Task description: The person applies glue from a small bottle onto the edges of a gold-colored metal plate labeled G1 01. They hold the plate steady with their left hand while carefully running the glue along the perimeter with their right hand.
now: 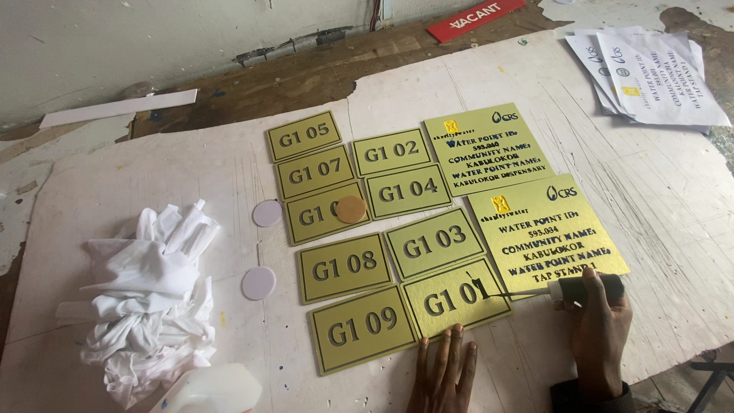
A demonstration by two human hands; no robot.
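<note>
The right hand [600, 336] grips a small white squeeze bottle with a black sleeve [589, 288], its thin nozzle touching the engraved gold rectangular plate [456, 298]. The left hand [443, 375], fingers flat and released, presses that plate's lower edge on the scratched white board [673, 222].

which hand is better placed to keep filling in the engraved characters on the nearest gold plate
Right. The right hand holds the small applicator bottle, its needle tip on the nearest plate. The left hand lies flat at the plate's lower edge.

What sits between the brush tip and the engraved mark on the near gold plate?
Nothing visible. The right hand holds the brush with its tip right at the mark on the plate. The left hand rests at the plate's near edge, clear of the tip.
</note>
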